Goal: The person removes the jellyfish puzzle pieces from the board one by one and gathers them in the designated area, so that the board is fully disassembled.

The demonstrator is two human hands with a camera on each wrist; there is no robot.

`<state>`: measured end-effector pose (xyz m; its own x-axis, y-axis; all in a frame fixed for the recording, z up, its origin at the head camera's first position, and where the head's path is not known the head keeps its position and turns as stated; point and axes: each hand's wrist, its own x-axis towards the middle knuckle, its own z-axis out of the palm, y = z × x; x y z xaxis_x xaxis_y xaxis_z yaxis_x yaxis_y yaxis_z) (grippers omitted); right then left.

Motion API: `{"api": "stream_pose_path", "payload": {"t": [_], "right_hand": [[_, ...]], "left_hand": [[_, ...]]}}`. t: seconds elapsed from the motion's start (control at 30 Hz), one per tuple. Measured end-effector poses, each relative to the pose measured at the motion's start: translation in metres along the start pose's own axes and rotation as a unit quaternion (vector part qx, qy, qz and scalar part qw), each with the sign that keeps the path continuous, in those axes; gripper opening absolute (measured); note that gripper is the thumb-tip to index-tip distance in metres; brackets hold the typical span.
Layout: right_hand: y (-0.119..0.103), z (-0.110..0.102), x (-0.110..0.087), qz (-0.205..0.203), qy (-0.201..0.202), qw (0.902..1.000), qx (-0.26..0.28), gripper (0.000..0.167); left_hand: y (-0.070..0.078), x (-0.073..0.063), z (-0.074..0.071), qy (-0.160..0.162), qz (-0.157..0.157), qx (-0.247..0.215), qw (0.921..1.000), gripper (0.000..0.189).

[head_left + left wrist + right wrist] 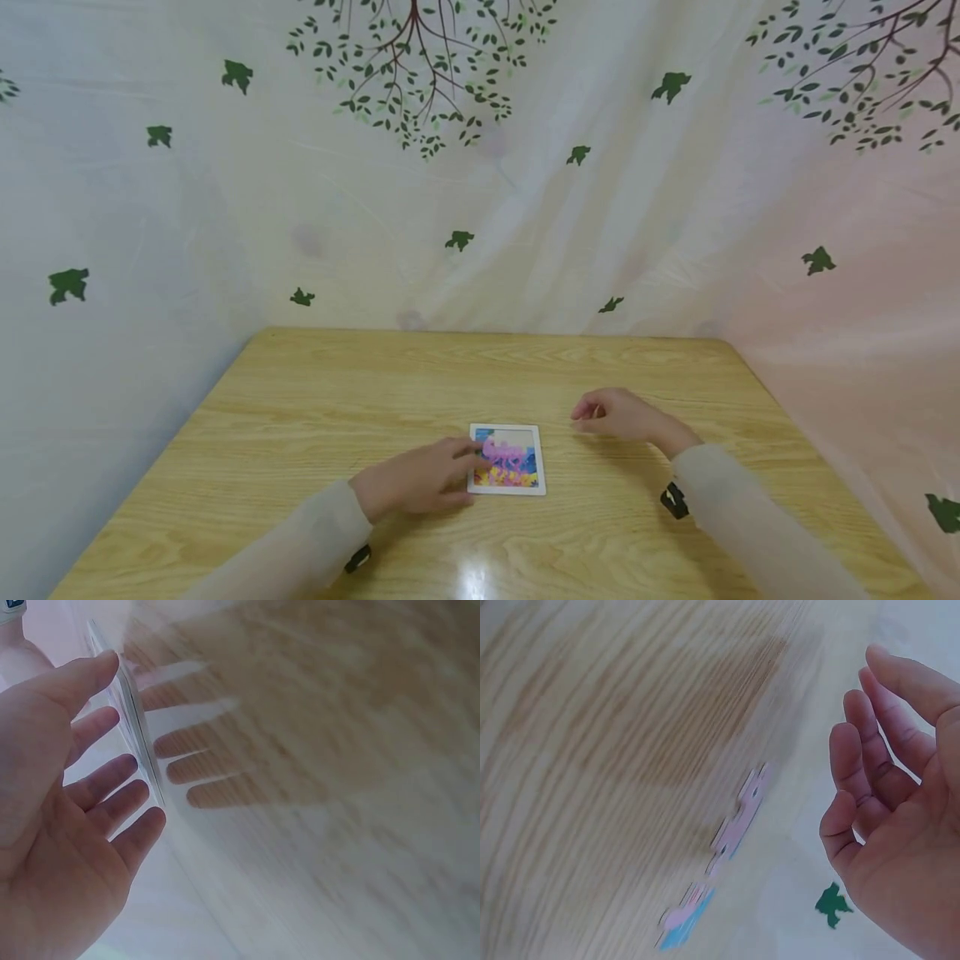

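Observation:
A square, white-framed jigsaw puzzle [542, 462] with a pink, blue and yellow picture lies flat on the table; a pale patch shows in its upper part. My left hand [423, 475] reaches over its left edge with fingers extended and spread, gripping nothing. In the left wrist view the puzzle [139, 724] appears edge-on beside the fingertips. To the right of the puzzle, my right hand [618, 414] hovers above the table with loosely bent fingers and nothing in them. The right wrist view shows flat pink-and-blue puzzle pieces [739, 821] on the table near the right hand [900, 787].
The wooden table [337, 383] has a light grain and a glossy top. Behind and at both sides hangs a pale curtain [360, 217] printed with leaves and branches. Black straps [674, 501] show under both sleeves.

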<state>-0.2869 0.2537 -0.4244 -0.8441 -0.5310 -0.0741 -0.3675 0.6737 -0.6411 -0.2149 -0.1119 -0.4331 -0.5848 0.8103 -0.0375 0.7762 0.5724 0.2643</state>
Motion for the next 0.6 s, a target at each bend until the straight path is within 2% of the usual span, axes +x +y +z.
{"api": "stream_pose_path", "payload": {"t": [0.17,0.3,0.4,0.6], "right_hand": [[-0.011,0.008,0.009,-0.029,-0.005,0.9995,-0.008,0.012],[-0.019,0.016,0.018,-0.041,-0.011,0.9991,-0.010,0.012],[-0.027,0.021,0.023,-0.042,-0.018,0.9990,-0.005,0.012],[-0.043,0.034,0.034,-0.045,-0.030,0.9985,0.008,0.015]], "left_hand": [[0.001,-0.003,0.001,-0.008,-0.002,-0.002,1.0000,0.046],[0.003,-0.004,-0.001,0.005,0.018,0.013,0.9997,0.043],[0.003,-0.005,-0.001,0.014,0.030,0.019,0.9993,0.041],[0.003,-0.005,0.000,0.013,0.027,0.024,0.9993,0.041]]}}
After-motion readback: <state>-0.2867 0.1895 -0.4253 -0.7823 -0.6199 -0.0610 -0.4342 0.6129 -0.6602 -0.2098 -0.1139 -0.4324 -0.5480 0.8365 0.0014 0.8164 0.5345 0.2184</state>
